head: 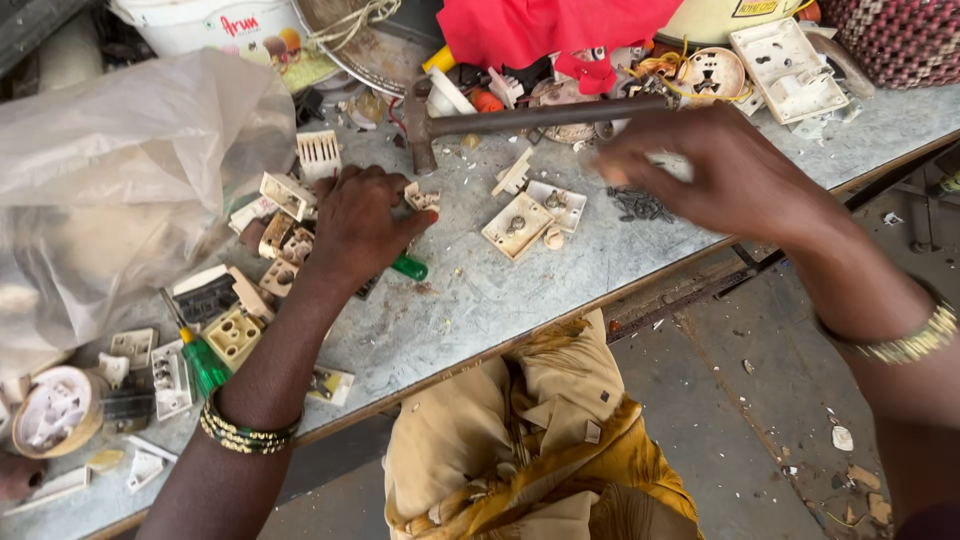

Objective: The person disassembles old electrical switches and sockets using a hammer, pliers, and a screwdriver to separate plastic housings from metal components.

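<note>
We judge the stripping-down well under way: broken cream switch housings [285,225] and loose plates lie scattered over the grey bench [480,300], while whole switch boards [790,68] at the back look untouched. Our left hand [355,225] presses down among the fragments, fingers curled, its fingertips [425,215] touching a small cream plastic piece [421,197]. Our right hand [715,170] hovers blurred beside the hammer [520,120]; we cannot tell its grip.

Open lane: bare grey tabletop [480,300] at lower centre, between my hands.
Blocked left: my plastic bag [110,180], switch parts [235,335].
Blocked top: hammer [520,118] across, red cloth [545,30] behind.
</note>
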